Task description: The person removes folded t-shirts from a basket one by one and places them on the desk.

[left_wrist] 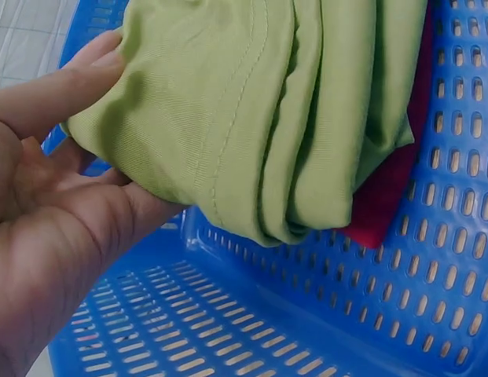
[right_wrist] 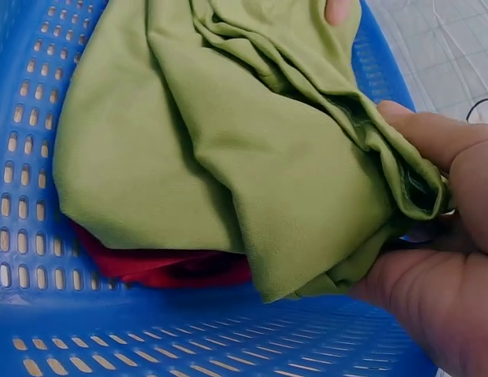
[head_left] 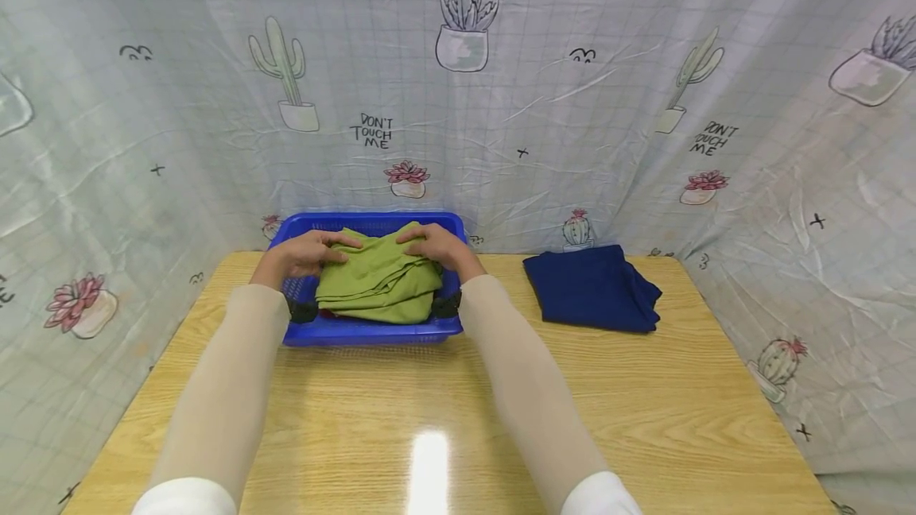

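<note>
Looks like matt woven cloth on the green fabric point(head_left: 379, 280), finely ribbed up close and soft in the folds. Appears to be matt cloth on the red fabric point(left_wrist: 379, 208) beneath, and on the navy fabric point(head_left: 583, 288), smooth across the flat part. Reads as moulded plastic on the blue basket point(head_left: 372, 332), smooth, slightly glossy and pierced with slots. Shows wood grain under a glossy finish on the tabletop point(head_left: 343, 420). Seems thin, creased and faintly shiny on the printed curtain point(head_left: 522, 102); matt, smooth and cloth-like on the 2 beige sleeves point(head_left: 222, 388).
</note>
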Demonstrator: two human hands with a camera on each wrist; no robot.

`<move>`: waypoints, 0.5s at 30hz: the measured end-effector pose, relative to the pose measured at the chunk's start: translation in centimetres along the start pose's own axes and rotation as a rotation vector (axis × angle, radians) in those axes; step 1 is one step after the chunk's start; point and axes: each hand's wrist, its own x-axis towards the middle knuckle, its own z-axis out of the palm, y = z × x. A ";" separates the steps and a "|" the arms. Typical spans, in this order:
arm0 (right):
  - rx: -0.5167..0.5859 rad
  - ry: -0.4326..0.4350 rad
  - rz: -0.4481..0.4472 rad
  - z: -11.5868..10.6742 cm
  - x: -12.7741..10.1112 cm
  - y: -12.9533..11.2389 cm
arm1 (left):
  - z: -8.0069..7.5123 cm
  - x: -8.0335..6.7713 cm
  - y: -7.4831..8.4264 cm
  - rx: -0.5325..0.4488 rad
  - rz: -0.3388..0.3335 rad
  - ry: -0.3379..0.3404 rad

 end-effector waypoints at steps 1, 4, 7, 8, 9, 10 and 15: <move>0.001 -0.006 -0.001 0.0 0.0 0.0 | 0.0 0.0 0.0 0.012 -0.005 -0.008; 0.009 -0.021 0.000 0.0 0.0 -0.1 | 0.0 -0.2 0.0 0.028 -0.010 -0.013; -0.006 -0.021 -0.007 -0.2 0.0 -0.2 | 0.0 -0.3 0.1 0.030 -0.002 -0.013; -0.016 -0.019 -0.012 -0.2 -0.1 -0.3 | 0.0 -0.3 0.1 0.022 -0.004 -0.009; -0.026 -0.015 -0.018 -0.3 -0.1 -0.4 | 0.0 -0.3 0.1 0.015 -0.005 -0.011; -0.038 -0.012 -0.022 -0.4 -0.1 -0.5 | 0.0 -0.4 0.0 0.014 -0.007 -0.012; -0.081 0.004 -0.024 -0.8 -0.3 -0.6 | -0.4 -0.6 0.1 0.045 -0.007 -0.043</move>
